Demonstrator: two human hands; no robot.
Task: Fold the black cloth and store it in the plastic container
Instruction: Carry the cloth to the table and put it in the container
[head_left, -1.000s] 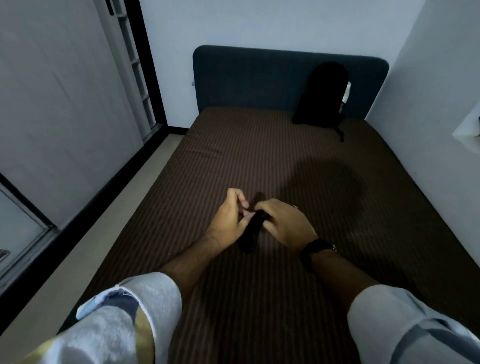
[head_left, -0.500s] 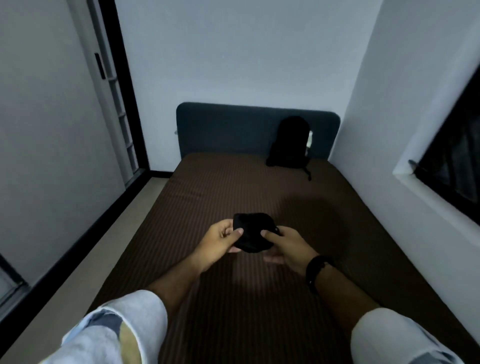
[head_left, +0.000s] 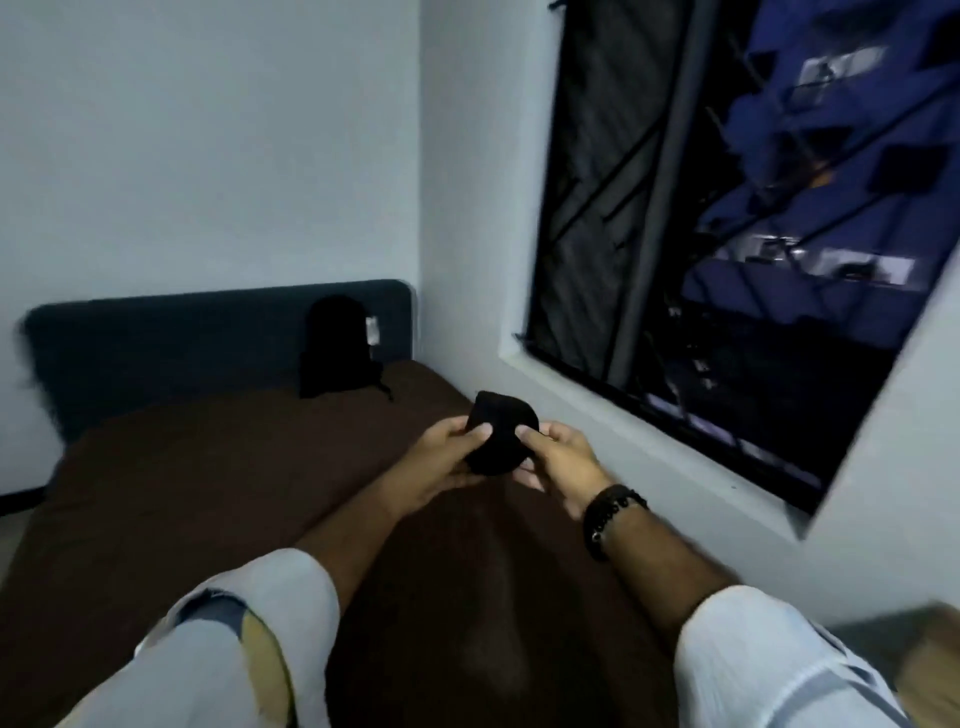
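Note:
The black cloth (head_left: 498, 436) is a small folded bundle held up in the air above the bed. My left hand (head_left: 441, 457) pinches its left side with thumb on top. My right hand (head_left: 558, 457) pinches its right side, a dark bead bracelet on that wrist. Both hands hold it between them at chest height, near the right wall. No plastic container is in view.
A bed with a brown striped sheet (head_left: 208, 493) fills the lower left, with a dark blue headboard (head_left: 182, 338) and a black backpack (head_left: 337, 348) leaning on it. A barred window (head_left: 727, 260) sits in the right wall. Something brownish (head_left: 930, 660) shows blurred at the lower right.
The cloth went from a thin roll low over the sheet to a compact bundle lifted up. My view has swung right, from the bed's middle toward the window wall.

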